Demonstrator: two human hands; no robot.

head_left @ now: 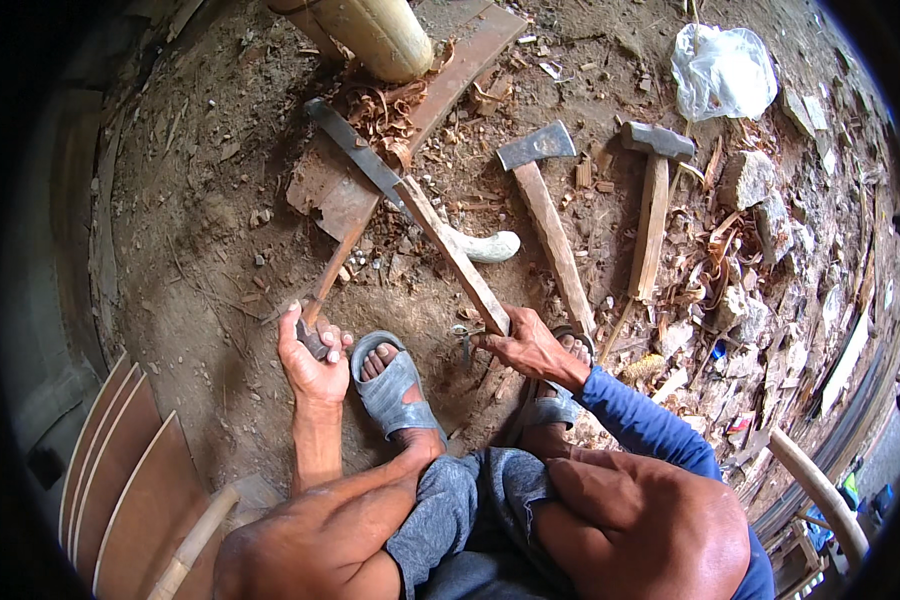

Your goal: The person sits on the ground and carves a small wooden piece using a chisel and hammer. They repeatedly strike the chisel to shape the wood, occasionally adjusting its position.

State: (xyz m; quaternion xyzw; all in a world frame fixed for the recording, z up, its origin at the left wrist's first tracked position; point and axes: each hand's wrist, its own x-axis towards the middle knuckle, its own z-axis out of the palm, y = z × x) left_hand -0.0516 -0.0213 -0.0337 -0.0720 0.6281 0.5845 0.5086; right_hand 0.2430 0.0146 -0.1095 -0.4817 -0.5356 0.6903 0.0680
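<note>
My left hand [315, 365] is closed around the dark, stubby end of a narrow rust-brown tool [340, 265]. The tool points away toward a brown board [345, 200]; its kind is not clear. In my right hand [535, 350] is the near end of a squared wooden stick [455, 255], with the thumb and fingers round it. The stick's far end overlaps a long machete blade [355, 148] lying across the board. A curved white handle [485, 246] lies beyond the stick, apparently joined to that blade. Curled wood shavings [395, 115] sit by the blade.
An axe [550, 200] and a sledgehammer [655, 195] lie to the right. A pale log [380, 40] stands at the top. Further right are a clear plastic bag [725, 72], stones [750, 180] and wood scraps. Thin brown panels [135, 475] lean at lower left. My sandalled feet are between my hands.
</note>
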